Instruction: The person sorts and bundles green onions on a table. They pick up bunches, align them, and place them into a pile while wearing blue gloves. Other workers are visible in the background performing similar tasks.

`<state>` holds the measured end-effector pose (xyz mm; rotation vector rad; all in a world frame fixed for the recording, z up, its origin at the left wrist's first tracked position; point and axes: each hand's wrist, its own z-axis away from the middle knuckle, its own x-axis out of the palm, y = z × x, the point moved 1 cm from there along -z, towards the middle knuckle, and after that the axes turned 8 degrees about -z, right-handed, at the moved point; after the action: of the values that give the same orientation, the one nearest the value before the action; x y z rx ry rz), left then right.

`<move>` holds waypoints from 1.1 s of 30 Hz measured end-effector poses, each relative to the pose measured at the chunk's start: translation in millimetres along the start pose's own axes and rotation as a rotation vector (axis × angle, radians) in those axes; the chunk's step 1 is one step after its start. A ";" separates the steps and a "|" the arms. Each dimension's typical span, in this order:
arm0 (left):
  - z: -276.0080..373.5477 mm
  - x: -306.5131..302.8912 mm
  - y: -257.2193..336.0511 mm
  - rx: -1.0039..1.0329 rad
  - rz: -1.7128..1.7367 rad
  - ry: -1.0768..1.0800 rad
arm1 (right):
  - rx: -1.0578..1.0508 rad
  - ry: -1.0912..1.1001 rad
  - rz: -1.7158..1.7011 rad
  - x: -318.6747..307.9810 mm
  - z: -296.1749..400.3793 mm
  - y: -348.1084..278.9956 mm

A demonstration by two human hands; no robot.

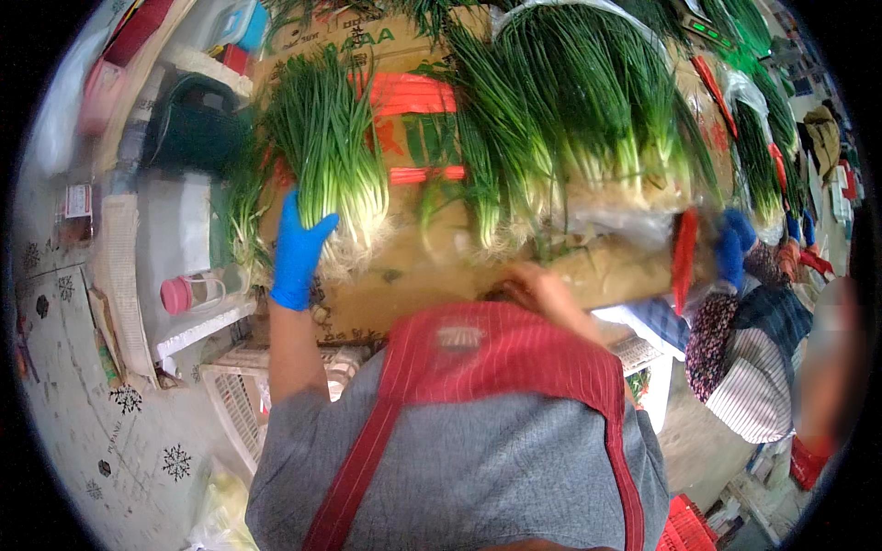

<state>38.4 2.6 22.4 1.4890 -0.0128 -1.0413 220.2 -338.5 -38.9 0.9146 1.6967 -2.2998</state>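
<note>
A thick bunch of green onions lies at the left of the cardboard-covered table, its white roots towards me. My left hand, in a blue glove, is against the left side of this bunch. Its thumb points across the root ends; whether the fingers close around the stalks is hidden. My right hand is bare and blurred, low over the front of the table by my red apron. What it holds, if anything, does not show. Loose green onions lie beyond it, beside a larger heap.
Red strips lie between the bunches. A pink-lidded cup stands on the left shelf. At upper right is a scale with a lit display. A co-worker with blue gloves works close on the right. White plastic crates stand below.
</note>
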 end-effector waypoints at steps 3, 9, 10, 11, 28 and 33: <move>7.6 20.4 -52.2 -0.056 -0.118 0.074 | 0.012 -0.056 0.024 2.8 -5.2 -1.4; 3.8 21.1 -36.7 -0.049 0.158 0.101 | 0.029 -0.039 0.023 6.8 -11.3 -4.2; -0.5 12.3 -37.3 -0.078 0.220 0.063 | -0.031 0.014 0.037 7.0 -12.9 -4.0; -5.1 7.4 -38.0 -0.107 0.281 0.026 | 0.015 -0.039 0.055 4.0 -16.1 -3.5; 39.9 109.5 49.3 0.153 0.584 -0.749 | 0.059 0.080 -0.236 -20.5 -81.4 -88.5; 30.0 130.1 40.6 0.056 0.474 -0.709 | 0.009 0.025 -0.350 -32.6 -73.8 -90.8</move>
<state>119.9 -104.2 -15.2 1.0205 -0.8594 -1.1204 234.0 -247.2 40.1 0.6942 1.9963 -2.5164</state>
